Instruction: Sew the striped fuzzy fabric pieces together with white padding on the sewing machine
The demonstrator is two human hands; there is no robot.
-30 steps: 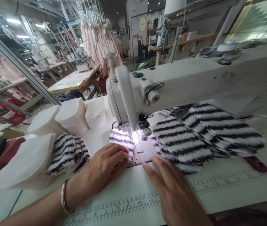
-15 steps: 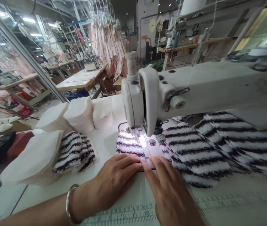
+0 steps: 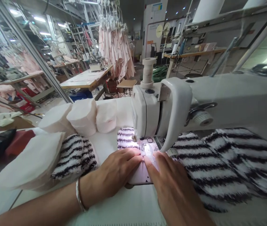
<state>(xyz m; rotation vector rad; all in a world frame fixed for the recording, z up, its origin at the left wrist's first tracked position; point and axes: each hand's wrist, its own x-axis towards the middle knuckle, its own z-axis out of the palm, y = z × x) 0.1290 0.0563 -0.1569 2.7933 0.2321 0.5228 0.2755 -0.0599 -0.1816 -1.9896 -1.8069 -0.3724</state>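
Note:
A white industrial sewing machine (image 3: 194,103) stands across the table. Under its head lies a fluffy black-and-white striped fabric piece (image 3: 126,139), lit by the machine lamp. My left hand (image 3: 114,175), a metal bangle on its wrist, lies flat with its fingertips pressing the fabric in front of the needle area (image 3: 148,147). My right hand (image 3: 173,188) lies flat beside it, its fingertips touching the same spot at the needle plate. More striped fabric (image 3: 220,166) runs to the right under the machine arm.
Stacks of white cut pieces (image 3: 83,116) stand at the back left, with another white stack (image 3: 27,163) and a striped piece (image 3: 75,155) nearer. Pink garments (image 3: 115,50) hang behind, past wooden work tables (image 3: 88,78).
The view has moved closer and to the left of the machine head. My right hand slid left and forward to meet my left hand at the needle plate.

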